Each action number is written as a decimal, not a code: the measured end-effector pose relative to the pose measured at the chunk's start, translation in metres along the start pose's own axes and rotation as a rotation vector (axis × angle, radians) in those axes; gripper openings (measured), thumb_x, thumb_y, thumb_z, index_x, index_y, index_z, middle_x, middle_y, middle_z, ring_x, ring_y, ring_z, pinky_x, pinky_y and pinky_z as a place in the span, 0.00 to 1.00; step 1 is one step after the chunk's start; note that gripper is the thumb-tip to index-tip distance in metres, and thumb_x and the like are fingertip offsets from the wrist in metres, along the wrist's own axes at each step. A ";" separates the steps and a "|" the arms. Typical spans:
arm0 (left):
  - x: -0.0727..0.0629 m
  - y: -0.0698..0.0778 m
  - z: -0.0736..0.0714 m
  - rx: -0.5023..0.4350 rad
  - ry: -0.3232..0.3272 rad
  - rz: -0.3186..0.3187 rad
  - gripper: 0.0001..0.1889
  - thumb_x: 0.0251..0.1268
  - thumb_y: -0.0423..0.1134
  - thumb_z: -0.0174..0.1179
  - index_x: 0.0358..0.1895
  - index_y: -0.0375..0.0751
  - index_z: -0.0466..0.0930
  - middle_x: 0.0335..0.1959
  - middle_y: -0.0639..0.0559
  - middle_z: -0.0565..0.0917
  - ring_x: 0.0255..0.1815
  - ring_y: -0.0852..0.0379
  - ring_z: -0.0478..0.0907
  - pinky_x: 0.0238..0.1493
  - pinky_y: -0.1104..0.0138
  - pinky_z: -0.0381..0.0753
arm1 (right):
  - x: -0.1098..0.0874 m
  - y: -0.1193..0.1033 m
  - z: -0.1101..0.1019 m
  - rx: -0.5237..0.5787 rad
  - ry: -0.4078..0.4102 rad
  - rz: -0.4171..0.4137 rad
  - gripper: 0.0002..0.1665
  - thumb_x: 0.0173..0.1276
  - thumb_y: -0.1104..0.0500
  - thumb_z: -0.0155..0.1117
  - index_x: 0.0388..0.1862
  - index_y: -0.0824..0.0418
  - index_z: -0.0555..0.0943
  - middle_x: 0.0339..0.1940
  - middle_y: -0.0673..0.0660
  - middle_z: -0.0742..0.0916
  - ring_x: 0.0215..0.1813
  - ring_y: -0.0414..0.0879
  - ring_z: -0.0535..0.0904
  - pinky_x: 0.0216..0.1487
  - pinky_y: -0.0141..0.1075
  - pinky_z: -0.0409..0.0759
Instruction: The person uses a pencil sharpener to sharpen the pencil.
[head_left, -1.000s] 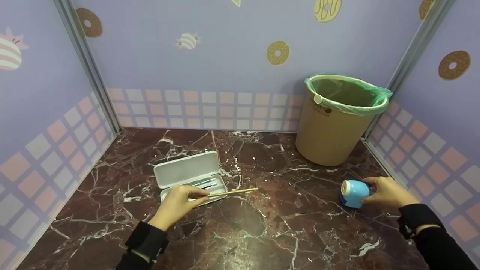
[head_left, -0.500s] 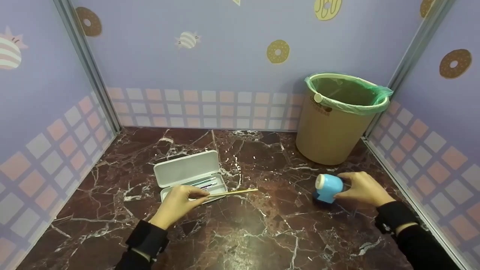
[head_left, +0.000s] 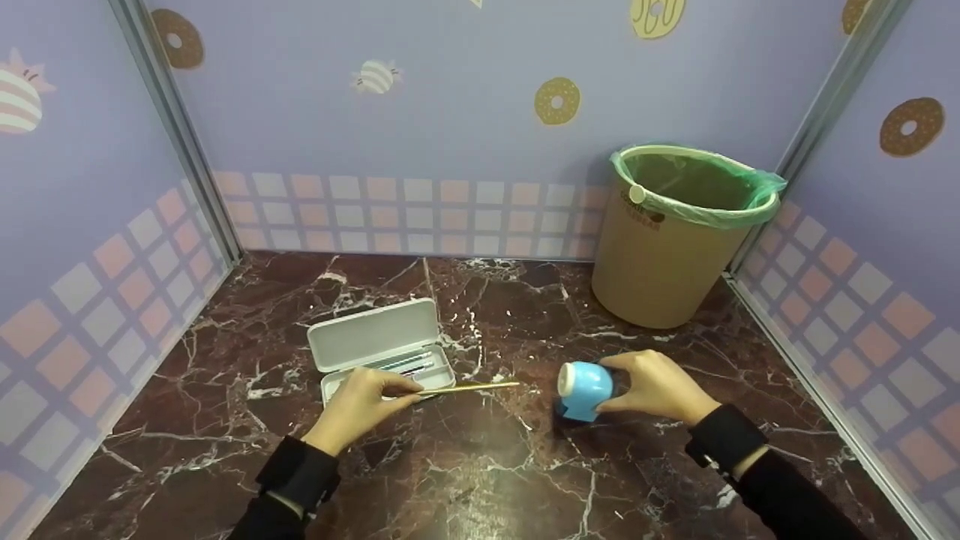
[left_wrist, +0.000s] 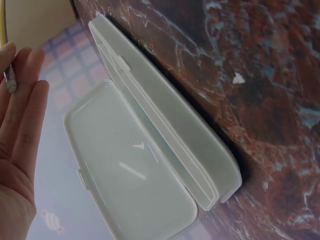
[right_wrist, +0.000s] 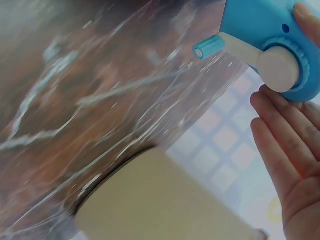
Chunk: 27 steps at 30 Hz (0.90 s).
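Observation:
My left hand point(head_left: 358, 405) pinches a yellow pencil point(head_left: 480, 387) between thumb and fingertips, its far end reaching out to the right. In the left wrist view the pencil's eraser end point(left_wrist: 11, 84) shows by the fingers. Behind and under this hand lies a white pencil case point(head_left: 375, 334), lid raised, with several pencils point(head_left: 409, 364) inside. My right hand point(head_left: 654, 384) grips a light-blue crank pencil sharpener point(head_left: 587, 385), right of the pencil and apart from it. The right wrist view shows its crank handle point(right_wrist: 242, 46); whether the sharpener touches the table is unclear.
A beige bin point(head_left: 652, 262) with a green liner point(head_left: 750, 187) stands at the back right. Patterned panels point(head_left: 465, 112) enclose the brown marbled table point(head_left: 480, 480) at the back and both sides.
My right hand has carried the pencil sharpener leftward across the table, much closer to the pencil. My left hand and the pencil have hardly moved.

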<state>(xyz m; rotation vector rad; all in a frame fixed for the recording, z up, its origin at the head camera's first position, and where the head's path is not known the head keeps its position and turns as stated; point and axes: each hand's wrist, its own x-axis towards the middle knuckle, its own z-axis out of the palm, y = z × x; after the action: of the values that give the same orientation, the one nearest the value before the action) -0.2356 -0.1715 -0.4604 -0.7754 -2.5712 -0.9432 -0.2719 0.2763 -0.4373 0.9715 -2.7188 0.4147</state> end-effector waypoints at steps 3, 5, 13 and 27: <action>0.001 0.000 0.002 -0.002 -0.009 0.011 0.05 0.59 0.35 0.72 0.39 0.43 0.92 0.37 0.48 0.93 0.36 0.53 0.91 0.43 0.62 0.89 | 0.006 -0.011 0.005 -0.003 -0.007 -0.025 0.38 0.45 0.42 0.86 0.51 0.63 0.87 0.45 0.57 0.93 0.44 0.50 0.91 0.47 0.45 0.88; 0.001 -0.001 0.003 0.000 -0.011 0.016 0.05 0.59 0.35 0.72 0.38 0.44 0.92 0.36 0.49 0.93 0.35 0.54 0.91 0.43 0.63 0.89 | 0.009 -0.018 0.008 -0.008 -0.011 -0.042 0.38 0.45 0.42 0.86 0.51 0.63 0.87 0.45 0.57 0.93 0.45 0.51 0.91 0.48 0.45 0.88; -0.002 -0.002 0.005 -0.021 -0.038 0.020 0.05 0.59 0.35 0.73 0.38 0.43 0.92 0.35 0.48 0.93 0.34 0.54 0.91 0.41 0.64 0.88 | 0.018 -0.038 0.016 -0.012 -0.041 -0.075 0.38 0.46 0.39 0.84 0.51 0.61 0.88 0.44 0.55 0.93 0.41 0.47 0.90 0.42 0.41 0.87; -0.005 0.002 0.004 -0.024 -0.108 -0.037 0.05 0.60 0.37 0.72 0.39 0.44 0.92 0.33 0.51 0.93 0.31 0.59 0.90 0.38 0.66 0.88 | 0.026 -0.057 0.022 -0.037 -0.076 -0.095 0.39 0.45 0.38 0.85 0.52 0.59 0.88 0.45 0.54 0.93 0.42 0.48 0.90 0.41 0.40 0.87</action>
<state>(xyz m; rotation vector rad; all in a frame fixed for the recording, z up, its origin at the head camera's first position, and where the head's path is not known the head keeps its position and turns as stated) -0.2306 -0.1698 -0.4646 -0.8095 -2.6803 -0.9698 -0.2577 0.2117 -0.4397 1.1234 -2.7225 0.3158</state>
